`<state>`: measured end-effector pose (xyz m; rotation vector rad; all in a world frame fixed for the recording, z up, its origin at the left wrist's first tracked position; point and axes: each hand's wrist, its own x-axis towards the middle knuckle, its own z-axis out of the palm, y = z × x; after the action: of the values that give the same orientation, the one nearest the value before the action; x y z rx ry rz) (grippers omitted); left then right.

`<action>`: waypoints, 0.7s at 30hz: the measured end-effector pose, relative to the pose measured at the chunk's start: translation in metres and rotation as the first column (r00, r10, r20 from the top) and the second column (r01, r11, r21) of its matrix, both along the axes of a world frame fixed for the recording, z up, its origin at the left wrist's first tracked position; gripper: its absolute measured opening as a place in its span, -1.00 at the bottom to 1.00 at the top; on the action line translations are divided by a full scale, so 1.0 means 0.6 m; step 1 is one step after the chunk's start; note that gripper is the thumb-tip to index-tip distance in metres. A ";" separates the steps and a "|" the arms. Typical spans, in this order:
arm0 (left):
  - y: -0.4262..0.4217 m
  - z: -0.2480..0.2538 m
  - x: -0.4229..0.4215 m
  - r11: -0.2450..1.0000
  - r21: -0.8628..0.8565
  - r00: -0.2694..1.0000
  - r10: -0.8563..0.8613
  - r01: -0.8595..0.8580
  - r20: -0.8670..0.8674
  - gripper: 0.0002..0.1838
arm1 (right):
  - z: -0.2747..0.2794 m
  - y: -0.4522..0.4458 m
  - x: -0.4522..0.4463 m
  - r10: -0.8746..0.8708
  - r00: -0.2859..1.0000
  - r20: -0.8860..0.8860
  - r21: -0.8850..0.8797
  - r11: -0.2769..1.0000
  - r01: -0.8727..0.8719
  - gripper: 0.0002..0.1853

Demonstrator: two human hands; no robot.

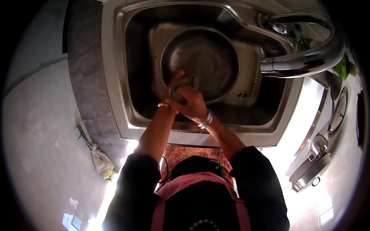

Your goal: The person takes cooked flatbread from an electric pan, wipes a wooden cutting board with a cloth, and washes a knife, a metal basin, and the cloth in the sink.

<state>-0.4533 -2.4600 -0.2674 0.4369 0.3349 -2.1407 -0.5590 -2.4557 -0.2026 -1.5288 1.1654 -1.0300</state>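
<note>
A round metal basin (216, 50) sits in the stainless steel sink (269, 115), with what looks like cloudy water in it. Over the basin's lower left rim, my left hand (173, 86) and my right hand (190, 104) are close together. Between them is a grey-green item (189, 81), perhaps a cloth or a small bowl; blur hides its exact shape. My right hand's fingers are curled on it. The left hand is partly behind it, with one finger stretched out past its upper edge.
A curved chrome faucet (308, 63) reaches over the sink's right side. Green leaves (341, 69) are behind it. Metal pots (319, 146) and a pan stand at the lower right. A bag (102, 163) hangs at the lower left. Dark specks lie on the sink floor.
</note>
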 end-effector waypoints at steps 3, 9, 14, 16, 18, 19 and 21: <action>-0.015 -0.008 -0.036 0.991 0.131 0.963 -0.004 -0.032 0.269 -0.61 | -0.087 -0.044 -0.022 -0.266 0.849 -0.457 -0.529 0.848 -0.019 -0.74; -0.021 -0.026 -0.041 0.937 0.336 0.788 -0.137 -0.093 0.600 -0.51 | -0.249 -0.089 -0.102 -0.310 0.798 -0.516 0.125 0.895 0.428 -0.64; 0.001 -0.069 0.000 0.931 0.364 0.588 -0.304 0.018 0.749 -0.41 | -0.202 -0.060 -0.111 0.058 0.846 -0.531 0.251 0.964 0.092 -0.59; -0.004 -0.052 0.006 0.927 0.373 0.598 -0.316 0.031 0.737 -0.41 | -0.224 -0.068 -0.099 -0.476 0.824 -0.308 0.291 0.777 0.558 -0.61; -0.006 -0.031 0.007 0.927 0.365 0.670 -0.323 0.082 0.669 -0.43 | -0.201 -0.056 -0.084 0.019 0.945 -0.325 0.387 0.915 0.115 -0.63; -0.007 -0.039 0.009 0.931 0.358 0.749 -0.284 0.067 0.599 -0.44 | -0.161 -0.053 -0.073 0.273 0.907 -0.321 0.434 0.894 -0.115 -0.63; 0.003 -0.060 0.016 0.932 0.360 0.878 -0.196 0.029 0.436 -0.47 | -0.025 -0.034 -0.044 0.272 0.946 -0.179 0.487 0.860 -0.155 -0.65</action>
<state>-0.4439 -2.4582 -0.3036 1.1804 0.4129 -2.0076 -0.5852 -2.4758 -0.2177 -1.3727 1.2639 -0.3734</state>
